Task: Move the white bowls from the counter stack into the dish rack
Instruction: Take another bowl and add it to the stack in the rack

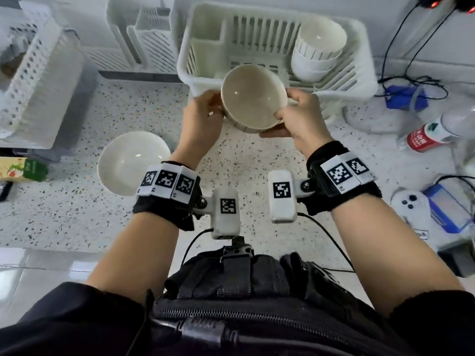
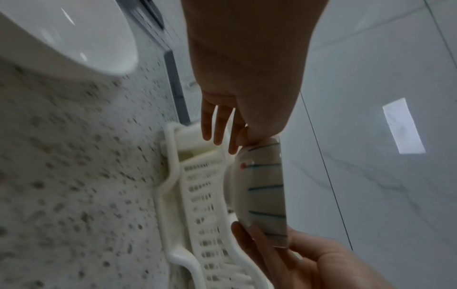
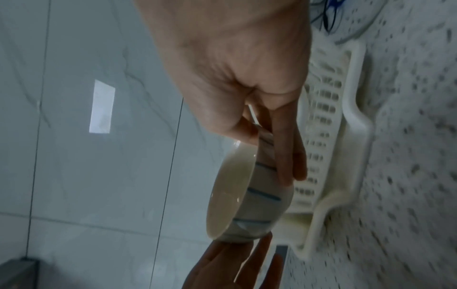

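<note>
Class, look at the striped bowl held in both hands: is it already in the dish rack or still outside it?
Outside. The striped white ceramic bowl is held in the air by the left hand and right hand at the white plastic dish rack's front rim.

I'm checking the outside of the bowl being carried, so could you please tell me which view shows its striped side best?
The left wrist view: the held bowl shows its whole outer side, dark stripes and base. The right wrist view shows some stripes, partly behind the right hand. The head view looks into it, with only a sliver of stripes near the left hand.

Speckled terrazzo counter point(image 1: 64, 222), pale tiles point(image 1: 38, 273)
</note>
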